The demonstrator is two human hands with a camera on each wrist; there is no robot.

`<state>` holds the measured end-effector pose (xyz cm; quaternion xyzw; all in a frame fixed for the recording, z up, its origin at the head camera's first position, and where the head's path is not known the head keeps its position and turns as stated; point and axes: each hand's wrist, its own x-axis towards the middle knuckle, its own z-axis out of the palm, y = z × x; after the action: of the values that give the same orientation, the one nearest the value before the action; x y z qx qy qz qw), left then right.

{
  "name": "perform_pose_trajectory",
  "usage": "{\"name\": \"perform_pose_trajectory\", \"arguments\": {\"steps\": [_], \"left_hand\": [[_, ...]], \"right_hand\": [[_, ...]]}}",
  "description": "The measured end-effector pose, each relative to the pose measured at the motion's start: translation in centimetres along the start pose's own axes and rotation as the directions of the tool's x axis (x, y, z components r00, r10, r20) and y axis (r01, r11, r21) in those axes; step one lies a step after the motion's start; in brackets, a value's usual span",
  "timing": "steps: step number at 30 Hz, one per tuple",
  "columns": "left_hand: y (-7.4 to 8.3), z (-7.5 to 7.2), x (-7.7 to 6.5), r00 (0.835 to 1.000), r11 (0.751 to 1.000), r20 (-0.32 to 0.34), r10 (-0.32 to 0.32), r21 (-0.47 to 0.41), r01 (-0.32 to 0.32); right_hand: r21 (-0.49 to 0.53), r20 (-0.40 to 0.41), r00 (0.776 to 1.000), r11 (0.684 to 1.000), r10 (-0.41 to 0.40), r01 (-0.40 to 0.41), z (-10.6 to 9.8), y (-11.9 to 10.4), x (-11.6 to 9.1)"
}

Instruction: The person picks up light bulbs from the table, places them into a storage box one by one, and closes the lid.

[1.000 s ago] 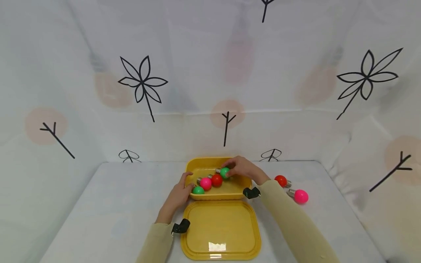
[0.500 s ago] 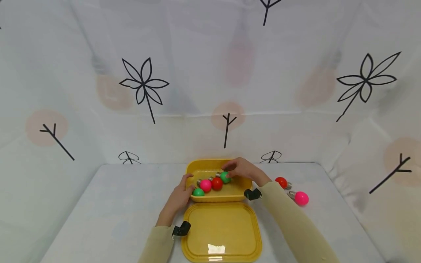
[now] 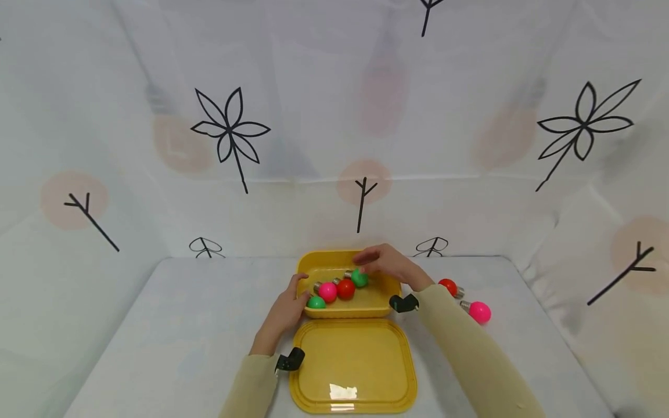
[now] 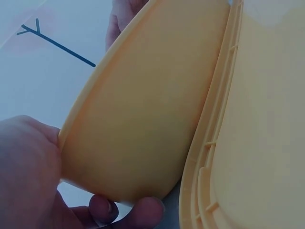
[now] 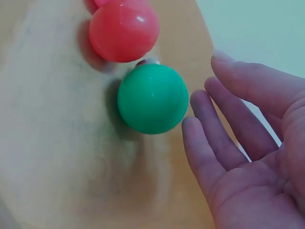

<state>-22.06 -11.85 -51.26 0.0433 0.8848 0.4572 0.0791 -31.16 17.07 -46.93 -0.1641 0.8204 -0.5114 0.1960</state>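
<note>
A yellow plastic tub [image 3: 372, 297] stands at the table's far middle. In a slanting row inside it lie a green bulb [image 3: 316, 302], a pink bulb [image 3: 327, 292], a red bulb [image 3: 345, 289] and a second green bulb [image 3: 359, 278], toy-like with silvery screw bases. My left hand [image 3: 283, 309] grips the tub's left end; the left wrist view shows its fingers curled against the wall [image 4: 138, 124]. Over the tub's right side is my right hand [image 3: 391, 265]. In the right wrist view its spread fingers [image 5: 200, 143] are beside the green bulb [image 5: 152, 98], holding nothing.
A yellow lid [image 3: 353, 363] lies flat in front of the tub, close to its near wall. On the table to the right, beyond my right forearm, are a red bulb [image 3: 448, 285] and a pink bulb [image 3: 479, 312]. A patterned white cloth [image 3: 303, 145] hangs behind.
My right hand has let go of the green bulb and drawn back slightly up and away, its fingers opening. The bulb now rests in the tub. The left hand has kept its hold.
</note>
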Motion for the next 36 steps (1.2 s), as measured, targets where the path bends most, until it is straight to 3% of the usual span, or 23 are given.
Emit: {"name": "perform_pose_trajectory", "arguments": {"steps": [9,19,36], "left_hand": [[0.0,0.1,0.2,1.0,1.0,-0.015,0.014,0.027,-0.013],[0.0,0.2,0.1,1.0,0.999,-0.017,0.011,0.031,-0.011],[0.1,0.1,0.1,1.0,0.998,-0.019,0.013,0.064,-0.012]], "right_hand": [[0.044,0.0,1.0,0.999,-0.029,0.029,0.0,0.2,0.0],[0.002,-0.039,0.997,0.998,-0.062,0.062,0.2,-0.6,-0.5],[-0.008,-0.077,0.993,0.996,-0.087,0.086,-0.4,-1.4,-2.8]]}}
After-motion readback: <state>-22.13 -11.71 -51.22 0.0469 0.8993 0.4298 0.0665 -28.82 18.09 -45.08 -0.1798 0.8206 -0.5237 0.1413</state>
